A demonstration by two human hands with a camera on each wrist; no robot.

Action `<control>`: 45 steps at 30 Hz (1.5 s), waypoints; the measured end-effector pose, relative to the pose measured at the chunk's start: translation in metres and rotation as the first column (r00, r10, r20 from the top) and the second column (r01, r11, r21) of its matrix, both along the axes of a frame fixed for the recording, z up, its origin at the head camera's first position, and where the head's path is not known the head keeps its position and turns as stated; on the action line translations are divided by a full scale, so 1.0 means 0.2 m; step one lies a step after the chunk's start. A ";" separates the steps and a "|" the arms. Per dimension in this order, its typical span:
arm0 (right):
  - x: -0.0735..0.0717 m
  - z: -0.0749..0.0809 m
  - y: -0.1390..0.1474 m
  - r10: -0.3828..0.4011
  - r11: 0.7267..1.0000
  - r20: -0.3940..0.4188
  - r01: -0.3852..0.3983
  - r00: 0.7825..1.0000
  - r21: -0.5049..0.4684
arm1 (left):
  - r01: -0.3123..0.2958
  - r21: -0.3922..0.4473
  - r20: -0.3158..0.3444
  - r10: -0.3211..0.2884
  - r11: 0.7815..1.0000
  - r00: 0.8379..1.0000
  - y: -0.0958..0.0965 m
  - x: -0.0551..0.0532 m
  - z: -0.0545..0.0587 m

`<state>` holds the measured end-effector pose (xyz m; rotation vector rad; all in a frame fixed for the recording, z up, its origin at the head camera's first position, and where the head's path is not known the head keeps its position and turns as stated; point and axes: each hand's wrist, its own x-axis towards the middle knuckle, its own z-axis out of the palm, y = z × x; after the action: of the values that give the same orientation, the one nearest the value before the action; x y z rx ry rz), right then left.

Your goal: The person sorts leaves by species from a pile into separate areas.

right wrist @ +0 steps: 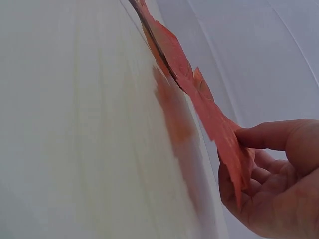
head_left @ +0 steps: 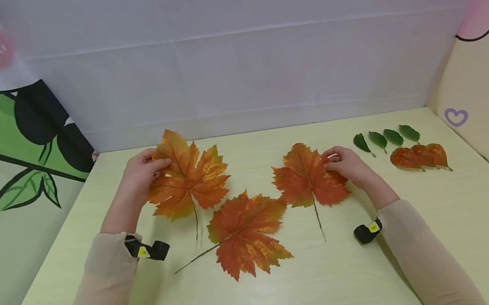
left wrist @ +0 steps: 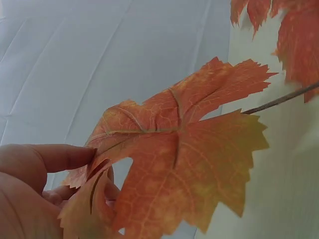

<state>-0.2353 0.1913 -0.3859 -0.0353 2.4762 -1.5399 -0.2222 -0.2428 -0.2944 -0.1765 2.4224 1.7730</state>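
Observation:
My left hand (head_left: 144, 172) pinches the left lobe of an orange-yellow maple leaf (head_left: 195, 173), thumb on top and fingers beneath, as the left wrist view shows. Its thin stem points toward me. At the right, my right hand (head_left: 347, 165) pinches the edge of a redder maple leaf (head_left: 303, 178); in the right wrist view this leaf (right wrist: 219, 119) stands tilted over the tabletop, thumb on one face and fingers behind. Between the two hands, a third orange-red maple leaf (head_left: 250, 234) lies nearer to me, its stem pointing left.
Several small green leaves (head_left: 385, 138) lie in a row at the back right of the pale table (head_left: 342, 286). Just in front of them, a few overlapping red-orange leaves (head_left: 418, 157) form a second row. A white panel (head_left: 251, 76) rises behind the table, with printed side walls left and right.

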 end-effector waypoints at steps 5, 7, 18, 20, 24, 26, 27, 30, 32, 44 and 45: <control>0.00 0.00 0.00 -0.009 1.000 0.001 0.009 1.000 -0.009 | -0.026 -0.110 0.037 0.031 0.994 0.999 -0.09 -0.05 -0.02; 0.00 -0.01 0.01 -0.013 1.000 -0.001 0.012 1.000 -0.012 | -0.028 -0.151 0.038 0.034 0.988 0.999 -0.12 -0.08 -0.03; -0.01 -0.01 0.00 -0.011 1.000 -0.003 0.011 1.000 -0.003 | -0.063 -0.332 -0.014 0.062 0.941 0.998 -0.29 -0.20 -0.11; -0.01 -0.01 0.00 -0.012 1.000 0.003 0.012 1.000 0.004 | -0.056 -0.355 -0.028 0.049 0.933 0.998 -0.32 -0.22 -0.12; 0.00 -0.01 0.00 -0.002 1.000 0.008 0.002 1.000 0.010 | -0.034 -0.420 -0.062 0.009 0.907 0.998 -0.38 -0.26 -0.16; 0.00 -0.01 0.00 0.002 1.000 0.007 -0.002 1.000 0.016 | -0.032 -0.461 -0.081 -0.007 0.887 0.997 -0.40 -0.28 -0.18; 0.00 -0.01 0.00 0.007 1.000 0.008 -0.007 1.000 0.019 | -0.036 -0.477 -0.088 -0.006 0.878 0.996 -0.41 -0.29 -0.18; -0.01 -0.01 -0.01 0.022 0.999 0.011 -0.022 1.000 0.028 | -0.063 -0.511 -0.102 0.013 0.857 0.995 -0.43 -0.31 -0.21; -0.02 -0.01 -0.01 0.025 0.999 0.011 -0.025 1.000 0.027 | -0.085 -0.522 -0.114 0.029 0.849 0.993 -0.42 -0.34 -0.22; -0.01 -0.02 0.00 0.017 0.999 0.014 -0.017 1.000 0.033 | -0.242 -0.575 -0.222 0.135 0.781 0.966 -0.42 -0.40 -0.34; -0.01 -0.02 0.00 0.015 0.999 0.012 -0.015 1.000 0.031 | -0.255 -0.574 -0.228 0.147 0.778 0.963 -0.42 -0.40 -0.35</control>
<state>-0.2379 0.1907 -0.3899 -0.0392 2.4840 -1.4911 -0.3029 -0.3266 -0.3636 -0.3724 3.1274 1.0358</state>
